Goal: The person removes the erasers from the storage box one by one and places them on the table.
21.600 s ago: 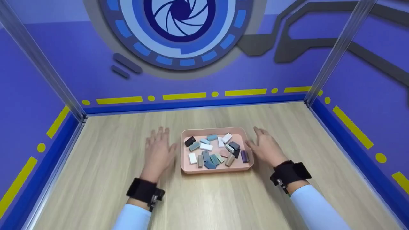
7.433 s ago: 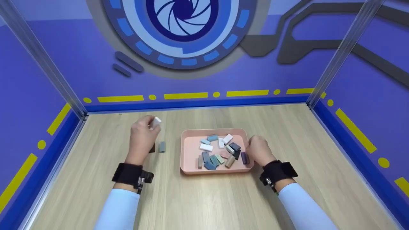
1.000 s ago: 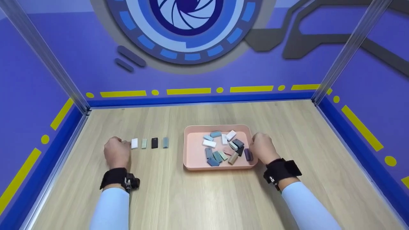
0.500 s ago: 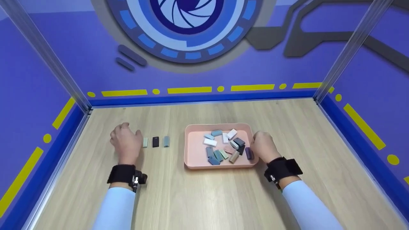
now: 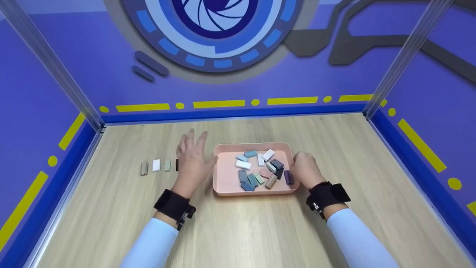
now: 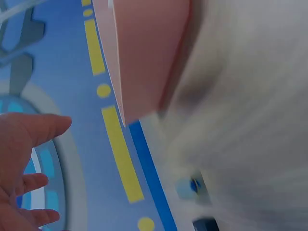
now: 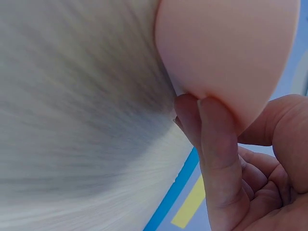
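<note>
My left hand hovers beside the left wall of a pink tray, its fingers spread and nothing in them. My right hand holds the tray's right end; the right wrist view shows its fingertips against the outer wall. Small rectangular blocks in white, blue, green, tan, dark grey and purple lie jumbled in the tray, among them a purple block. Left of the tray, a row has a tan block, a white block, a pale green block and a black block, partly covered by the left hand.
Beneath everything is a wood-grain table. Blue-purple panels with yellow dashes, such as the back wall, enclose it on three sides, with metal posts at the corners. The left wrist view shows a blurred light-blue block.
A second ago the left hand was curled at the row's left end; it then opened and moved right towards the tray. A tan block now shows at that end. The right hand stays at the tray.
</note>
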Motion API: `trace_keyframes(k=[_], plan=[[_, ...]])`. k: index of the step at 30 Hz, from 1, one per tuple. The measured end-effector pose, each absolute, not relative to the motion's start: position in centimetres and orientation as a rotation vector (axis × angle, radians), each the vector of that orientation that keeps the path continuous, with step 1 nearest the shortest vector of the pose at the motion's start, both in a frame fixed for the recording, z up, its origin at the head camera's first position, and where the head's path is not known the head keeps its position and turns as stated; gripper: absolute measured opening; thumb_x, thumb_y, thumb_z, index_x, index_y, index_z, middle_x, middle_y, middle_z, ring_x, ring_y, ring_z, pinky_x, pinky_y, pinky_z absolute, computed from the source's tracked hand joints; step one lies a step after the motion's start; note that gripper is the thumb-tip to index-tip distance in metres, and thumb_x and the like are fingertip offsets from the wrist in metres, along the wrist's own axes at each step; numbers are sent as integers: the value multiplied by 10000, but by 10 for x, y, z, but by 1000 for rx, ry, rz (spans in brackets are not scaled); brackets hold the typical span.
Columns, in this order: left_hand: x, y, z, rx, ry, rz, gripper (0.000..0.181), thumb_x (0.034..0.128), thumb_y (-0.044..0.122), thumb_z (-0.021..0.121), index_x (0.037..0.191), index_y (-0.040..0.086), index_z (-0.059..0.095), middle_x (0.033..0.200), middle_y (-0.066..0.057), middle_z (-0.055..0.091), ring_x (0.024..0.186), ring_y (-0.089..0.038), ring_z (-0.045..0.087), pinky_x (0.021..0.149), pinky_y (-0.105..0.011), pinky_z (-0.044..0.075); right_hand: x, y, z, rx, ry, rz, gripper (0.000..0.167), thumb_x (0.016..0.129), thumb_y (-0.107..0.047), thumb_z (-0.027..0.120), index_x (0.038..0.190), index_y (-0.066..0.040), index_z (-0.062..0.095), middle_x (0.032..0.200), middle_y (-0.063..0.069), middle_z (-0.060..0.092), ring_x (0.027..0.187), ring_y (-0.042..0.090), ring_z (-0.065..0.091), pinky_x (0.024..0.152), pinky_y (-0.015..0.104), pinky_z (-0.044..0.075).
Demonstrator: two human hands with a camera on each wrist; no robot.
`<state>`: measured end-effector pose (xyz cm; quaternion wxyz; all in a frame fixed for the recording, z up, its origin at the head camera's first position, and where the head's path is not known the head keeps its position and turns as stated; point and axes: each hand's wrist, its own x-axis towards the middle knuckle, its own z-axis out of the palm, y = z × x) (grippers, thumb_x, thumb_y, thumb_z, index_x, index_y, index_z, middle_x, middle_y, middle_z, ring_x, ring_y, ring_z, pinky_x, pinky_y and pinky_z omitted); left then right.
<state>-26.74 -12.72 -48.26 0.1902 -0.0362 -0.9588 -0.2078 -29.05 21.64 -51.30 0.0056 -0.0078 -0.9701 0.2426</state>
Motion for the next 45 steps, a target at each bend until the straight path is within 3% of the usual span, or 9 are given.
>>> trace_keyframes(k=[4,10,17,21,26,36,45], plan=[[-261,-104,-481,-245,-2790,-520,946,700,469,765,1470,302,241,1552,-125,152,1405,-408,164,1066,-625,222,-291,216,-514,-26,-3032,747,187,753,-20,536,576,-79,545,584,41,538,550,195,478,480,286,353],[-252,-79,-484,-574,-2901,-438,945,666,323,820,1443,351,283,1527,-91,246,1390,-354,244,1031,-600,309,-291,217,-513,-9,-3016,735,203,751,-23,537,558,-86,531,560,27,521,535,192,466,473,286,344],[-248,-57,-493,-942,-2916,-318,765,732,44,699,1360,389,431,1467,-33,365,1302,-271,395,928,-500,452,-290,218,-515,40,-2989,709,175,725,-19,560,561,-79,543,573,34,528,546,192,453,488,293,340],[-248,-47,-498,-1051,-2910,-311,640,743,-11,676,1254,359,568,1324,-16,491,1174,-213,491,880,-389,489,-290,219,-516,65,-2973,682,163,713,-32,580,560,-76,547,578,35,526,550,196,441,500,297,335],[-248,-38,-501,-1164,-2893,-277,432,772,15,701,1107,288,694,1067,20,578,980,-131,563,802,-277,495,-291,220,-516,56,-2971,697,152,715,-34,575,569,-73,554,591,48,544,557,205,461,506,300,347],[-256,-30,-504,-1205,-2931,-285,287,795,49,698,1008,236,740,996,61,670,934,-85,614,822,-239,503,-291,220,-514,33,-2991,722,143,727,-29,573,589,-70,576,610,66,583,570,211,503,512,301,375],[-259,-28,-507,-1290,-2847,-268,222,796,57,692,901,238,766,859,98,687,802,-62,600,744,-225,495,-291,219,-515,46,-2973,707,165,717,-15,558,564,-73,567,584,51,562,560,207,492,505,300,366]])
